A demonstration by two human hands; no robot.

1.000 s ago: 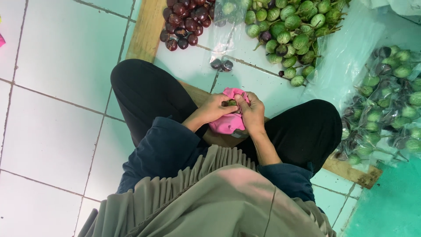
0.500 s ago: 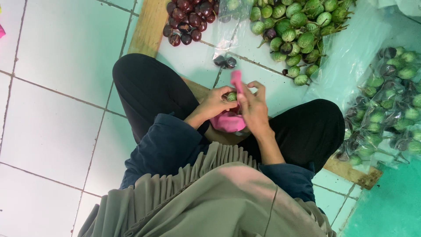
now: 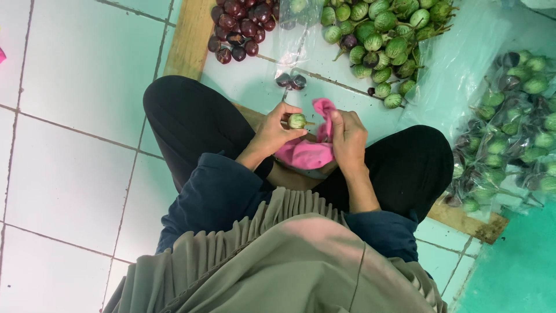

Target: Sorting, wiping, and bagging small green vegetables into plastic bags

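I sit cross-legged on a tiled floor. My left hand (image 3: 275, 128) grips a small round green eggplant (image 3: 297, 120) between thumb and fingers. My right hand (image 3: 347, 138) pinches a pink cloth (image 3: 307, 152) that lies in my lap, its upper end (image 3: 325, 108) lifted beside the eggplant. The two hands are close together, with the cloth between them.
A pile of green eggplants (image 3: 382, 32) and a pile of purple ones (image 3: 240, 26) lie ahead on the floor. Two dark ones (image 3: 291, 80) sit nearer. Clear bags of packed eggplants (image 3: 509, 122) lie at right. A wooden plank (image 3: 188, 40) runs under my legs.
The hands have drawn slightly apart. The green eggplant, earlier covered by cloth and fingers, now shows in my left hand, and the cloth has shifted toward my right hand.
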